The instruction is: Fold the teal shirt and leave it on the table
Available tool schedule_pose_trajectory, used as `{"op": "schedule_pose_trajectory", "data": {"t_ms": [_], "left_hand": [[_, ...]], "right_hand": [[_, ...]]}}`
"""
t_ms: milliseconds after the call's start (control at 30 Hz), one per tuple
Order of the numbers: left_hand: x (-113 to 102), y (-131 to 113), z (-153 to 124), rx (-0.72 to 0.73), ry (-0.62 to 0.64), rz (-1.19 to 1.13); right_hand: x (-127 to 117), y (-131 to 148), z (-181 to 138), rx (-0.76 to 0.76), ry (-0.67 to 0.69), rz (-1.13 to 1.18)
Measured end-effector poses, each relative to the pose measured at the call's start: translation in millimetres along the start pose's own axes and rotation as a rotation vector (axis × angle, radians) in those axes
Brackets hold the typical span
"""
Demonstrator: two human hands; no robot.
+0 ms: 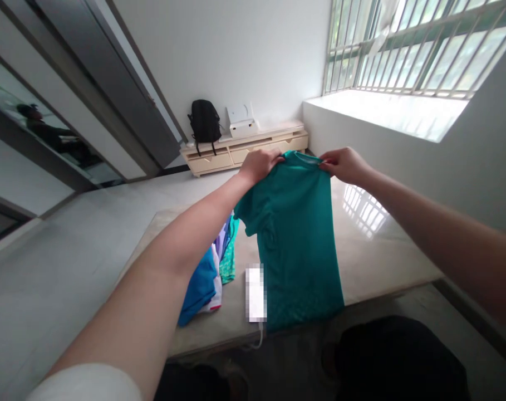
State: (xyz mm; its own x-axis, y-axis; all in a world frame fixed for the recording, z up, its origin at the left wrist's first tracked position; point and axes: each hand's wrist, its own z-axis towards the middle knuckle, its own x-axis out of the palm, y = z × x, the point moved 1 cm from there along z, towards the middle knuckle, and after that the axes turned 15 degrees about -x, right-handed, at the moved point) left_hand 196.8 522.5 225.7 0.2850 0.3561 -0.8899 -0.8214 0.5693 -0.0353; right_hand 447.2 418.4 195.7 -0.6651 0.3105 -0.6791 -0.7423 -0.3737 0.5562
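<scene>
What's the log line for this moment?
left hand: grips teal shirt shoulder | right hand: grips other shoulder | teal shirt: held up over table | clothes pile: left of it

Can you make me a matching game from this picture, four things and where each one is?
1 teal T-shirt
2 black backpack
3 pile of clothes
4 white box

a heaped on the table
b left end of the low cabinet
c held by left hand and right hand
d middle of the cabinet top

Pairs: 1-c, 2-b, 3-a, 4-d
</scene>
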Motion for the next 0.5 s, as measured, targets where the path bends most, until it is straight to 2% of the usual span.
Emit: {"op": "schedule_pose_trajectory", "data": {"t_ms": [133, 300, 400, 500], "left_hand": [[66.6, 14.0, 63.2, -0.079, 0.037, 0.019], [141.2, 37.1, 115.2, -0.184, 0.113, 0.021], [190.3, 43.3, 124.8, -0.239, 0.128, 0.004], [245.8, 34.6, 96.7, -0.256, 0.096, -0.051]], "right_hand": [[44.8, -72.3, 68.1, 0.043, -0.021, -0.145], [98.0, -149.2, 124.6, 0.083, 0.008, -0.202], [136.8, -191.0, 133.8, 0.138, 0.03, -0.206], [177.8, -220.8, 115.5, 0.161, 0.021, -0.214]]}}
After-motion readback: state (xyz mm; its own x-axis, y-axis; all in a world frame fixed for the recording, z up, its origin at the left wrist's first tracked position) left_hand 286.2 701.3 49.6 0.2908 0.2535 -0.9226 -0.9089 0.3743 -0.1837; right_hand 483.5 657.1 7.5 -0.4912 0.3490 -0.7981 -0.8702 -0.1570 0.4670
